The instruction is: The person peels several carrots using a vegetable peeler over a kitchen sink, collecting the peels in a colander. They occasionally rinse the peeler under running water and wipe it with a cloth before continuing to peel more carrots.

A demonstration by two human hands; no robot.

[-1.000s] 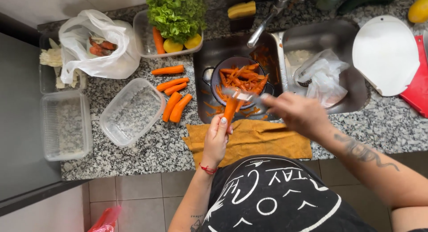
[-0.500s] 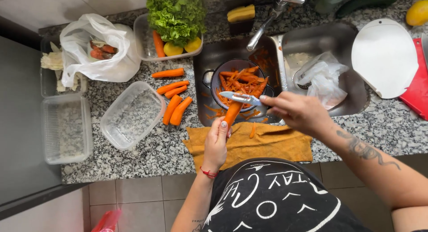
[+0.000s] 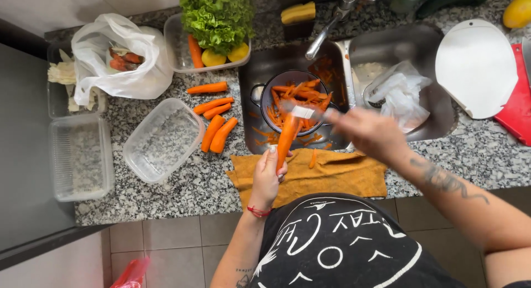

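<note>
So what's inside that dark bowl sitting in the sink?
The dark bowl holds a heap of orange carrot peelings. The carrot in the left hand and the peeler cover its near side, so its bottom stays hidden.

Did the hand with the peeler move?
Yes. The right hand with the peeler slid back toward the person, away from the colander.

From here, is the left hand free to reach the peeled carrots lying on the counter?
Probably not right away: the left hand is gripping the carrot being peeled. The path itself looks open; the carrots on the counter lie just to its left, with only bare granite between.
</note>
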